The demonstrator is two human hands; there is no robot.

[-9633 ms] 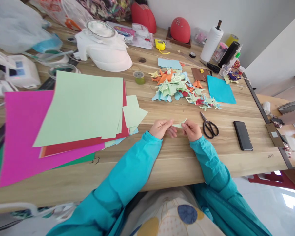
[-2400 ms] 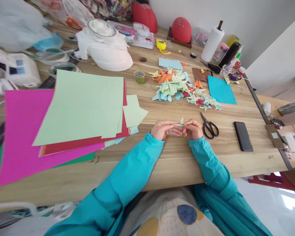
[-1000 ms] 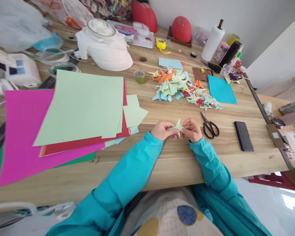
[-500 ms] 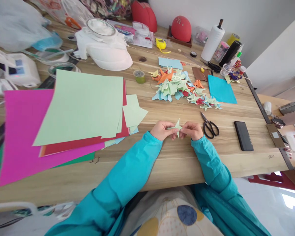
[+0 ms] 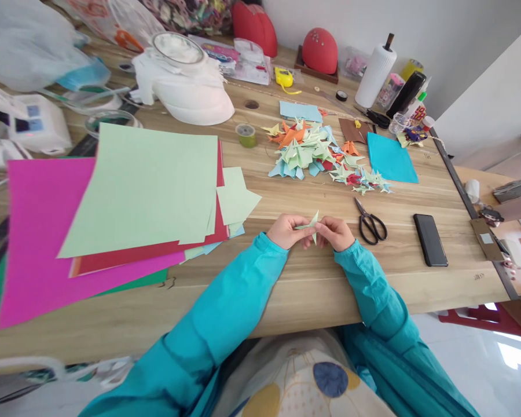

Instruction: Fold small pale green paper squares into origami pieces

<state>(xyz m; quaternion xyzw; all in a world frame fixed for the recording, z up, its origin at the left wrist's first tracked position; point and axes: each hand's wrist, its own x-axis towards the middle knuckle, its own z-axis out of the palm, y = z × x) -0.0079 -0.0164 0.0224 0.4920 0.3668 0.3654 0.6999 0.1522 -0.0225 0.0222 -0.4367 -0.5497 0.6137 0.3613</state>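
Observation:
Between my two hands, just above the wooden table near its front edge, is a small pale green origami crane (image 5: 314, 220) with one point sticking up. My left hand (image 5: 289, 230) pinches its left side between thumb and fingers. On the other side, my right hand (image 5: 335, 232) is closed on its right part, with the fingertips covering much of the paper. Beyond the hands lies a heap of folded paper cranes (image 5: 306, 152) in green, orange, blue and red. Black-handled scissors (image 5: 372, 227) rest to the right of my right hand.
Large coloured sheets (image 5: 147, 191) are stacked at left, with small green paper squares (image 5: 235, 202) beside them. A phone (image 5: 430, 240) and a blue paper square (image 5: 392, 157) lie at right. Farther back stand a yellow tape measure (image 5: 283, 77), a red dome (image 5: 320, 51) and a white roll (image 5: 375, 75).
My right hand has shifted slightly left, nearer to my left hand, and now covers more of the crane's right side. The left hand is almost still.

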